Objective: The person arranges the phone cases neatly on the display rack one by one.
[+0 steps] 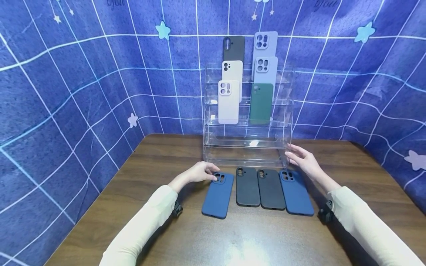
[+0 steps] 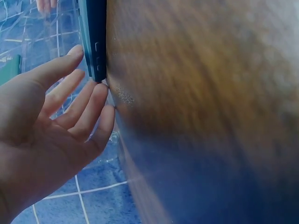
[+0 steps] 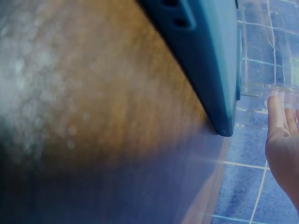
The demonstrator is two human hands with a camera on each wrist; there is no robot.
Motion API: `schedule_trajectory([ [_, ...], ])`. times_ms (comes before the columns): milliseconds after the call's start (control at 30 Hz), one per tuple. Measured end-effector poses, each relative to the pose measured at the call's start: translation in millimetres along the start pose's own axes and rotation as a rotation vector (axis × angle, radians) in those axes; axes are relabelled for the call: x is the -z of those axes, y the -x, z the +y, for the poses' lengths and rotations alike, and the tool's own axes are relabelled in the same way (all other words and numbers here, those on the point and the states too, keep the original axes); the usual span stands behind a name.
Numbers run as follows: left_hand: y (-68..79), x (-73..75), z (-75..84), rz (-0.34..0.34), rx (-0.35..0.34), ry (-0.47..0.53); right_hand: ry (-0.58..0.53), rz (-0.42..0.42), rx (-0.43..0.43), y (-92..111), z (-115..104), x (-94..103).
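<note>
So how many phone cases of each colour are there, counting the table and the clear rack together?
Black cases: 3
Blue cases: 2
White cases: 2
Lilac cases: 2
Green case: 1
Total: 10

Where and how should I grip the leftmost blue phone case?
Pinch the blue case by its long edges toward the near end, likely from above left: it lies flat, and its slant leaves a wider gap to the neighbouring black case there.
</note>
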State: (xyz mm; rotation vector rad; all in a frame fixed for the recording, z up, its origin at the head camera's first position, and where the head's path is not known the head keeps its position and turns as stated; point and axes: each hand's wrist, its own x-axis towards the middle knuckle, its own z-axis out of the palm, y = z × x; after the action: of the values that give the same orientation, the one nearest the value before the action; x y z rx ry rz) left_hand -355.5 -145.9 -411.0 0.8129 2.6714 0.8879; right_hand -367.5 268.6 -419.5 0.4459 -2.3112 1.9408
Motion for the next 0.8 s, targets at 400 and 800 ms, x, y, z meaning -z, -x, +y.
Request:
schedule_trajectory([
  [400,-4.3,-0.3,1.5,-0.026,0.108,-0.004,-0.013,0.001,-0.013,-0.6,3.2,-0.4],
  [800,-3.0,5.5,-1.9,-0.004,0.09,-0.052,-0.022,0.005,-0.014,1.0,0.7,-1.6],
])
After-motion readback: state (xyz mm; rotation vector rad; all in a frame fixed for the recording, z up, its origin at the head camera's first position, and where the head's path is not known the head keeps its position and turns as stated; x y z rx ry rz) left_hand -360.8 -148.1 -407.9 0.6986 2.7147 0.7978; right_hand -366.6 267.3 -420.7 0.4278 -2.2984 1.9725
